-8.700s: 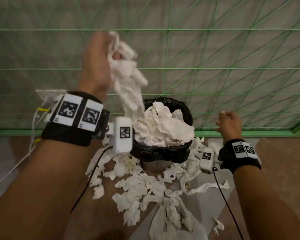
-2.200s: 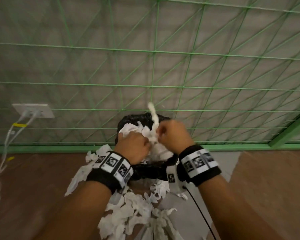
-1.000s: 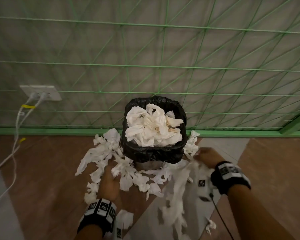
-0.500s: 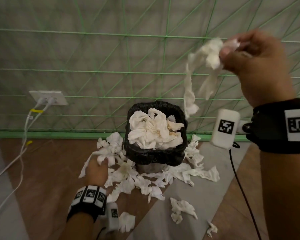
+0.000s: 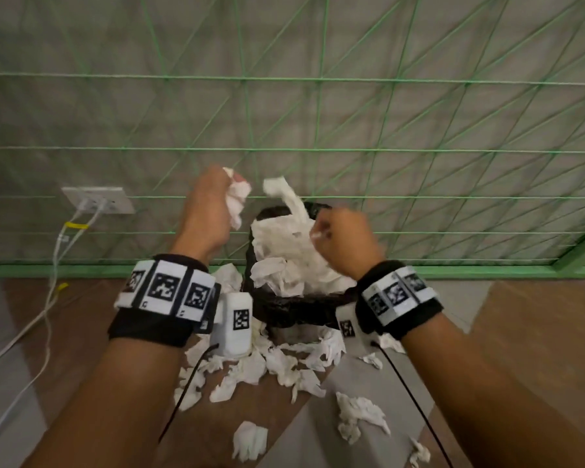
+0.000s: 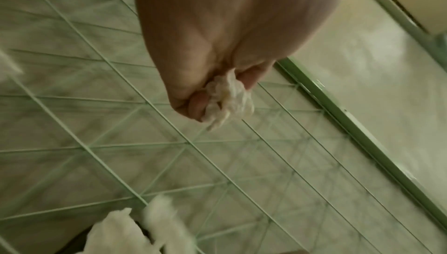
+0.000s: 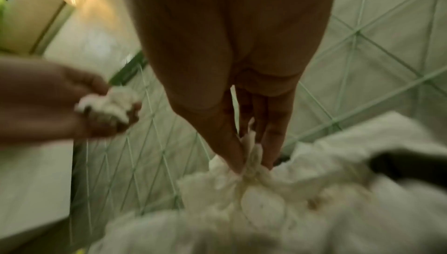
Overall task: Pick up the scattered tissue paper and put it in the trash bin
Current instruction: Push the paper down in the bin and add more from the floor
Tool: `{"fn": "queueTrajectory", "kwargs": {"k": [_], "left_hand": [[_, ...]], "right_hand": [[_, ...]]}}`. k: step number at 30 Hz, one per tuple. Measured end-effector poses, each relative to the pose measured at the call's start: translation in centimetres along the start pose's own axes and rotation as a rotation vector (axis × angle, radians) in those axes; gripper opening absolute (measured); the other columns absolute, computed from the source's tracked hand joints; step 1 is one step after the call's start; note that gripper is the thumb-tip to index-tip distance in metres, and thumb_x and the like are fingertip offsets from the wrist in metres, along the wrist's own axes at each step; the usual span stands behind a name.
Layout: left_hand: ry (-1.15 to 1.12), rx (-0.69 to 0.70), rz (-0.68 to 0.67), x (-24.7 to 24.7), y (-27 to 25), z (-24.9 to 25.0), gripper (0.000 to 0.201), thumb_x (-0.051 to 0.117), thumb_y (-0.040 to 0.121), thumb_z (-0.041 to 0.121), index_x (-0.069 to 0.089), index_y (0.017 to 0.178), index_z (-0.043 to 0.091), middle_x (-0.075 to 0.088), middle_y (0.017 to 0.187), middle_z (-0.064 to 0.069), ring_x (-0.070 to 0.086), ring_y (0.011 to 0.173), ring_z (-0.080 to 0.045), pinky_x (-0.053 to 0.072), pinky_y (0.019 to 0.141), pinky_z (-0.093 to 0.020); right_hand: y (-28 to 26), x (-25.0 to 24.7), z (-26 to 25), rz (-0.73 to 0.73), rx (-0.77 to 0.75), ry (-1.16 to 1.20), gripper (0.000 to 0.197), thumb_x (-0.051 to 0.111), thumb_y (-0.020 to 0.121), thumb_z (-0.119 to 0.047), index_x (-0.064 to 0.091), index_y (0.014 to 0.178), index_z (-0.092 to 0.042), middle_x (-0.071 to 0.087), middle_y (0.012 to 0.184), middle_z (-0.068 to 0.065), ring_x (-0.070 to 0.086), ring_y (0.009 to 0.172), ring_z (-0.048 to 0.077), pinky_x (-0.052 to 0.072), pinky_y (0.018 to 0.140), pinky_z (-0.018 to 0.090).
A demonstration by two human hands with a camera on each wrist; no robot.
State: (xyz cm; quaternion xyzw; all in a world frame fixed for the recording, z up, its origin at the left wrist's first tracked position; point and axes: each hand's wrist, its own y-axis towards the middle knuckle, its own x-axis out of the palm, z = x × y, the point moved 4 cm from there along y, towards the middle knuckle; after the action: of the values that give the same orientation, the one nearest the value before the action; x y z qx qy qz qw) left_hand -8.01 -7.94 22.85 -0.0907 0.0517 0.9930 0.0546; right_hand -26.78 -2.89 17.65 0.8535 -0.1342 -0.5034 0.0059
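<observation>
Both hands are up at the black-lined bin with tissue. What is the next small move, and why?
Probably swing the left hand over the black-lined trash bin and let go of its crumpled white tissue wad. That wad hangs left of the rim, so dropped now it would likely miss. The right hand is already over the heaped white tissue in the bin, fingers pinching a strip into it.

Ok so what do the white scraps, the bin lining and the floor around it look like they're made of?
White scraps: thin soft tissue paper, matte, since they crumple and tear raggedly. Bin lining: most likely thin plastic film, black, wrinkled and slightly shiny, folded over the rim. Floor: smooth brown panels with a wood look beside grey ones; wood, laminate or tile cannot be told.
</observation>
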Motion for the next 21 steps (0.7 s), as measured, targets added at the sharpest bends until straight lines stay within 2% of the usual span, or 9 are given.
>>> {"fn": "queueTrajectory", "kwargs": {"k": [4, 6, 8, 10, 14, 16, 18, 20, 21], "left_hand": [[0.399, 0.111, -0.276, 4.2, 0.7, -1.9, 0.025, 0.044, 0.093, 0.015, 0.057, 0.074, 0.025, 0.058, 0.098, -0.023, 0.052, 0.068, -0.023, 0.043, 0.067, -0.041], [0.681, 0.171, -0.384, 6.2, 0.2, -4.0, 0.017, 0.054, 0.089, 0.013, 0.066, 0.080, 0.020, 0.062, 0.103, -0.015, 0.060, 0.084, -0.027, 0.041, 0.072, -0.036], [0.927, 0.260, -0.318, 7.4, -0.3, -5.5, 0.021, 0.061, 0.081, 0.009, 0.067, 0.095, 0.024, 0.066, 0.104, -0.004, 0.056, 0.105, -0.026, 0.029, 0.084, -0.039], [1.035, 0.303, -0.249, 8.1, -0.5, -6.1, 0.027, 0.066, 0.076, 0.010, 0.056, 0.095, 0.025, 0.065, 0.097, -0.004, 0.054, 0.104, -0.028, 0.023, 0.081, -0.039], [1.091, 0.260, -0.437, 10.1, 0.7, -8.6, 0.021, 0.070, 0.077, 0.009, 0.060, 0.095, 0.007, 0.064, 0.103, -0.017, 0.058, 0.102, -0.037, 0.048, 0.082, -0.043], [1.146, 0.162, -0.522, 10.8, 1.1, -10.0, 0.027, 0.074, 0.076, 0.015, 0.063, 0.098, 0.003, 0.062, 0.110, -0.019, 0.058, 0.104, -0.036, 0.050, 0.085, -0.043], [1.154, 0.068, -0.578, 11.2, 1.2, -11.2, 0.027, 0.071, 0.078, 0.014, 0.064, 0.100, 0.000, 0.061, 0.113, -0.021, 0.060, 0.103, -0.036, 0.050, 0.082, -0.040], [1.143, 0.028, -0.638, 11.4, 1.0, -12.1, 0.017, 0.062, 0.083, 0.010, 0.063, 0.095, -0.002, 0.062, 0.110, -0.022, 0.062, 0.099, -0.037, 0.047, 0.072, -0.036], [1.124, 0.018, -0.655, 11.2, 1.0, -12.3, 0.013, 0.059, 0.084, 0.009, 0.061, 0.092, -0.002, 0.062, 0.108, -0.023, 0.061, 0.097, -0.037, 0.044, 0.069, -0.034]], "right_hand": [[-1.4, 4.0, 1.4, -0.269, 0.019, -0.124, 0.024, 0.054, 0.077, -0.011, 0.074, 0.088, -0.021, 0.072, 0.098, 0.008, 0.064, 0.096, 0.030, 0.050, 0.079, 0.034], [-1.9, 3.5, 0.5, -0.341, -0.010, -0.176, 0.031, 0.052, 0.078, -0.016, 0.073, 0.097, -0.030, 0.070, 0.109, 0.001, 0.061, 0.104, 0.028, 0.047, 0.089, 0.039], [-1.9, 1.5, 0.0, -0.279, 0.003, -0.107, 0.034, 0.049, 0.078, -0.016, 0.070, 0.095, -0.037, 0.068, 0.114, -0.004, 0.060, 0.105, 0.024, 0.045, 0.093, 0.043], [-1.4, -1.4, 0.2, -0.125, 0.062, 0.077, 0.030, 0.050, 0.073, -0.013, 0.067, 0.081, -0.036, 0.070, 0.104, -0.002, 0.063, 0.091, 0.025, 0.051, 0.085, 0.043], [-0.2, -5.1, 6.3, 0.161, 0.264, 0.193, 0.014, 0.051, 0.073, -0.008, 0.063, 0.071, -0.013, 0.069, 0.077, 0.011, 0.063, 0.076, 0.031, 0.053, 0.071, 0.037], [-0.7, -3.5, 11.1, -0.014, 0.422, 0.061, 0.012, 0.052, 0.079, -0.009, 0.060, 0.072, -0.011, 0.067, 0.074, 0.011, 0.063, 0.067, 0.028, 0.052, 0.060, 0.029], [-3.1, 1.3, 15.8, -0.429, 0.551, -0.062, 0.008, 0.052, 0.086, -0.011, 0.060, 0.087, -0.010, 0.063, 0.081, 0.009, 0.062, 0.062, 0.020, 0.049, 0.050, 0.020], [-6.9, 7.2, 18.8, -0.838, 0.613, -0.157, 0.022, 0.064, 0.085, -0.020, 0.063, 0.103, -0.009, 0.060, 0.088, 0.007, 0.064, 0.085, 0.023, 0.051, 0.068, 0.025], [-8.8, 10.0, 19.8, -0.968, 0.644, -0.164, 0.045, 0.074, 0.077, -0.032, 0.064, 0.113, -0.007, 0.061, 0.092, 0.006, 0.062, 0.095, 0.022, 0.050, 0.078, 0.029]]}}
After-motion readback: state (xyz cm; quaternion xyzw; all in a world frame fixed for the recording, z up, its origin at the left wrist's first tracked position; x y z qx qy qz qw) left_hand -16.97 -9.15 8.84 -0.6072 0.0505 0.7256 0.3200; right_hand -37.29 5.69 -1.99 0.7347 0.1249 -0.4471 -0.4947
